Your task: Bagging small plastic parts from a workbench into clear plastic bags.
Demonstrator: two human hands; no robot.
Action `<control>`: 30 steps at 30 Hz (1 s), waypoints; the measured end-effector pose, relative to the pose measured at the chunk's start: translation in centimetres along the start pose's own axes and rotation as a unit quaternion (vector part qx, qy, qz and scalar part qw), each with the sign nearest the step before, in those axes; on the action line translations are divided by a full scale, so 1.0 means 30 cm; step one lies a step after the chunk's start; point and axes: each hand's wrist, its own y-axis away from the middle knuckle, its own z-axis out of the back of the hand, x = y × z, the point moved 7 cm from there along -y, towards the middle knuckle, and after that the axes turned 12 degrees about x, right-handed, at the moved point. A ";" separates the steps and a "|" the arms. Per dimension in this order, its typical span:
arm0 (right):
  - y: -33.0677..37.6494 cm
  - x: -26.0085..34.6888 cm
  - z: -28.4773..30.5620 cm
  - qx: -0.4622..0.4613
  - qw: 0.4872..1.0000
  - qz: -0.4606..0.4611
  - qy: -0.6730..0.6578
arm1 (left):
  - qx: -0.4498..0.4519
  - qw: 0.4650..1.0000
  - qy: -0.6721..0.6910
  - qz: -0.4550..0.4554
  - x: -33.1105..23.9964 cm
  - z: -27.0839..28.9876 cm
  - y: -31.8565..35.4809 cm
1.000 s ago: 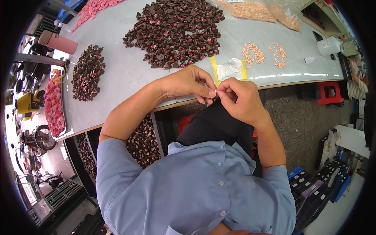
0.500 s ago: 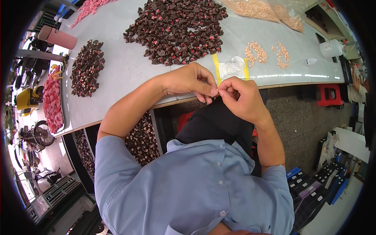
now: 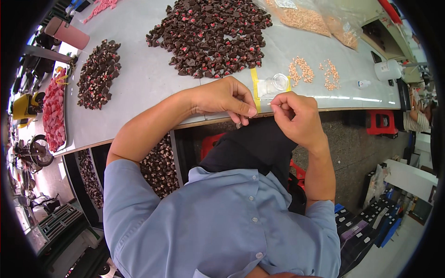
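Observation:
My left hand (image 3: 228, 99) is at the table's front edge, thumb pressed against its bent fingers. Something small peeks out below the fingertips, too tiny to name. To the right, apart from it, my right hand (image 3: 299, 118) is closed in a pinch; what it holds, if anything, is hidden. Just beyond both hands lies a small clear round dish (image 3: 279, 82) on a white patch (image 3: 264, 88) framed with yellow tape (image 3: 254, 78). Two loose groups of small peach-coloured bits (image 3: 301, 70) lie to the right of it. A large heap of dark brown pieces with red spots (image 3: 208, 41) spreads farther back.
A smaller dark heap (image 3: 98, 74) and a tray of pink pieces (image 3: 54, 116) sit on the left, near a pink tumbler (image 3: 67, 33). Bags of peach bits (image 3: 303, 21) lie at the back right, a white bottle (image 3: 388, 69) at the right end. Below is a red stool (image 3: 381, 122).
My hands, fingertips touching before, have separated: the right one has moved a little to the right. The whole view has shifted slightly.

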 end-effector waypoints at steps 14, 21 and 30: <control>-0.109 0.010 0.100 0.098 0.920 0.018 0.380 | -0.008 0.999 0.003 -0.030 -0.007 0.003 0.002; -0.117 0.007 0.095 0.115 0.911 0.018 0.396 | -0.008 0.999 0.026 -0.034 0.005 0.014 -0.005; -0.094 0.038 0.101 0.071 0.929 0.052 0.360 | -0.009 0.998 0.050 -0.047 0.002 0.023 -0.010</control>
